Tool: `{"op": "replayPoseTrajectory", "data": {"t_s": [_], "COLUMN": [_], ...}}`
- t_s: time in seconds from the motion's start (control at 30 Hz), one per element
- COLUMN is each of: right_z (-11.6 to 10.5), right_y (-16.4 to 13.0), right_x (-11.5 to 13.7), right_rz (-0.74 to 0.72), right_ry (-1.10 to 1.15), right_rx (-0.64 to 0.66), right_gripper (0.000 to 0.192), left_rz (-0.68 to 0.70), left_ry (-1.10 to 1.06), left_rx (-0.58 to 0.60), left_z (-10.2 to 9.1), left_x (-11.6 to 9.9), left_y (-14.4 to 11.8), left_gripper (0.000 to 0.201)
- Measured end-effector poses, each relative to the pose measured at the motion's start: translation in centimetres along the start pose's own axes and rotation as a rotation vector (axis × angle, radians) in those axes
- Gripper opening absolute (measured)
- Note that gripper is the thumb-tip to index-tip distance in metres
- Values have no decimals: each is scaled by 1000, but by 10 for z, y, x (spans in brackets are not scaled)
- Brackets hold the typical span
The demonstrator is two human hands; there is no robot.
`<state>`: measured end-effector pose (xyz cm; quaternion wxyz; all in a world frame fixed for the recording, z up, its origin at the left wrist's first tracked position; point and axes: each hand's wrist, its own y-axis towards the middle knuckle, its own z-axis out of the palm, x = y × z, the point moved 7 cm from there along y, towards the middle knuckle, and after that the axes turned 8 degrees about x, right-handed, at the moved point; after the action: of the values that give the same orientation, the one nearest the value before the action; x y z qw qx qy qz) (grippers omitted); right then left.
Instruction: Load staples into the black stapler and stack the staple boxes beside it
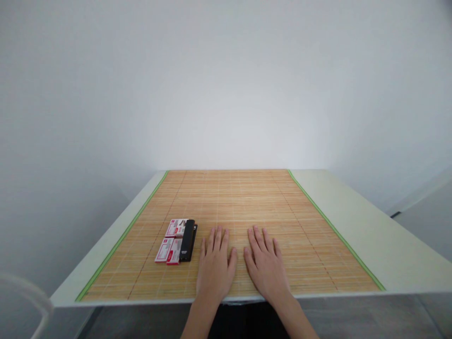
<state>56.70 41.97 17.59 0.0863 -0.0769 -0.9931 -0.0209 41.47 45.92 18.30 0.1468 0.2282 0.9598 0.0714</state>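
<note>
Both my hands lie flat, palms down, on a bamboo mat near the table's front edge. My left hand has its fingers stretched forward and holds nothing. To its left, a short gap away, lies a black stapler. Beside the stapler are small red-and-white boxes, one at the back and others in front, a white-faced box and a red-edged box. My right hand rests apart from the left, fingers spread, with nothing in it.
The mat has green side borders and covers the middle of a white table. A pale wall rises behind the table's back edge. At the lower left a blurred white curved object shows near the table corner.
</note>
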Motion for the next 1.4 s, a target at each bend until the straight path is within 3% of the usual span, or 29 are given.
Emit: {"op": "replayPoseTrajectory", "data": {"t_s": [0.5, 0.77, 1.17, 1.4], "right_z": [-5, 0, 3, 4], "right_y": [9, 10, 12, 13], "right_x": [-5, -7, -10, -11], "right_rz": [-35, 5, -1, -5], "right_ry": [15, -18, -6, 5], "right_rx": [-32, -37, -21, -6], "right_gripper": [58, 63, 64, 66], "left_rz": [-2, 60, -29, -10], "left_ry": [5, -10, -17, -22], "left_rx": [-68, -53, -75, -37], "left_z": [-7, -1, 1, 5], "left_x": [-1, -1, -4, -2], "left_y": [7, 9, 18, 18], "left_gripper": [53, 63, 57, 61]}}
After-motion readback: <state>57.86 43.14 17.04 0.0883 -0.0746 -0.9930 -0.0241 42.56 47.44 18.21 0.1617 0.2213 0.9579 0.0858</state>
